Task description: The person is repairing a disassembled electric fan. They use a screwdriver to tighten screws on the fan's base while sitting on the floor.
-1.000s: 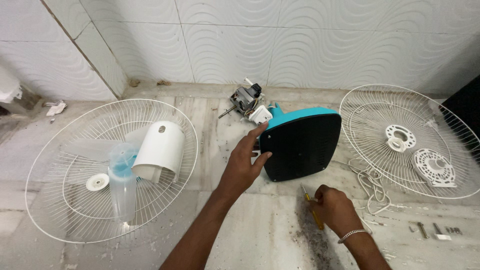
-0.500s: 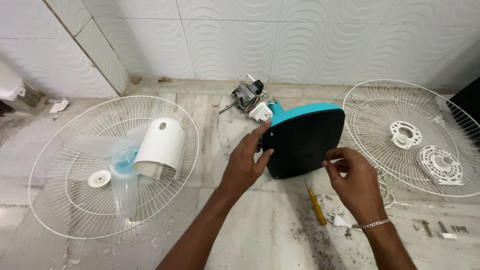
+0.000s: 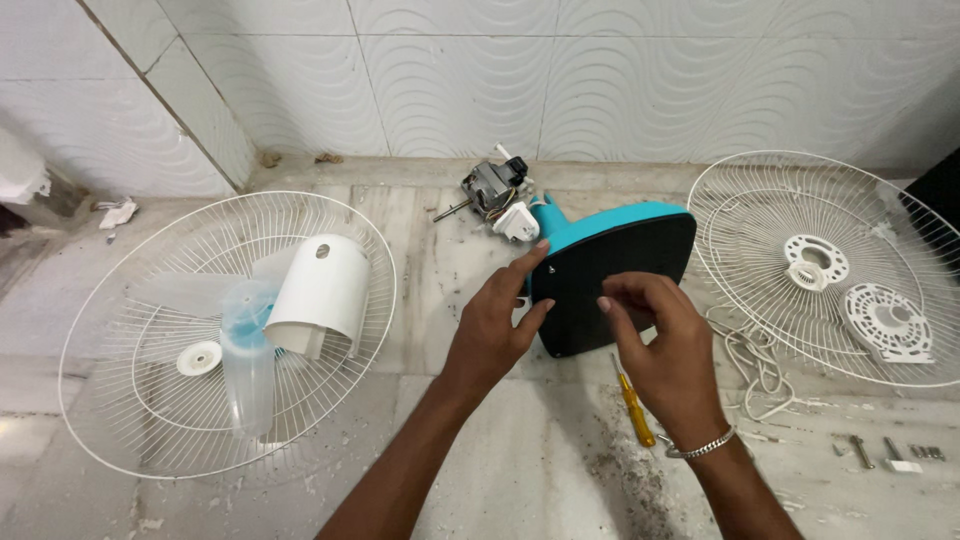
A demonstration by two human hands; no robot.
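Right hand (image 3: 662, 335) has left the yellow screwdriver (image 3: 633, 403) on the floor, now pinching at the black fan base (image 3: 610, 285) w/ left hand (image 3: 497, 322) gripping its edge; next needs a fingertip pull, I'd say.

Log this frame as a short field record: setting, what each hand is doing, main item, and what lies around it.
setting: tiled floor against a white tiled wall
left hand: grips the left edge of the fan base
right hand: fingertips on the base's black underside
fan base: teal with a black underside, tilted up
screwdriver: yellow handle, lying on the floor beside the right hand
left of base: fan grille holding clear blades and a white cover
right of base: second grille
behind base: motor
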